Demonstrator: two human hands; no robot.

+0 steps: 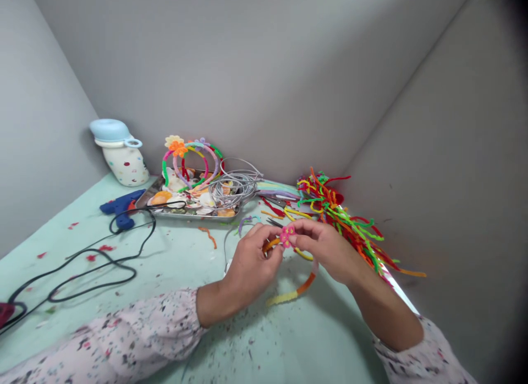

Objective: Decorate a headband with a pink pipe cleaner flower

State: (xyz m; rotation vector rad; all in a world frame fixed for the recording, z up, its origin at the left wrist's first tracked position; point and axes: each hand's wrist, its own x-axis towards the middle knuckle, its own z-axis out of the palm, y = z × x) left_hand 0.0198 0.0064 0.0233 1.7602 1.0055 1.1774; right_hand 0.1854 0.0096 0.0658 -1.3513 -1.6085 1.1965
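Note:
Between my two hands is a fuzzy headband (pixel 305 285), wrapped in bands of yellow, orange and pale pink, its free end curving down over the table. A small pink flower (pixel 287 236) with yellow spots sits on its upper part. My left hand (pixel 256 257) is closed around the orange stretch of the band, just left of the flower. The fingers of my right hand (pixel 319 243) pinch the flower from its right side. Dark scissor tips (pixel 273 222) show just behind the fingers.
A metal tray (pixel 198 214) holds finished headbands (pixel 192 161) and coiled grey wire (pixel 239 183). Left of it lie a blue glue gun (pixel 124 207) with a looping black cord (pixel 119 263) and a white bottle (pixel 126 161). Colourful pipe cleaners (pixel 355 230) pile up at right by the wall.

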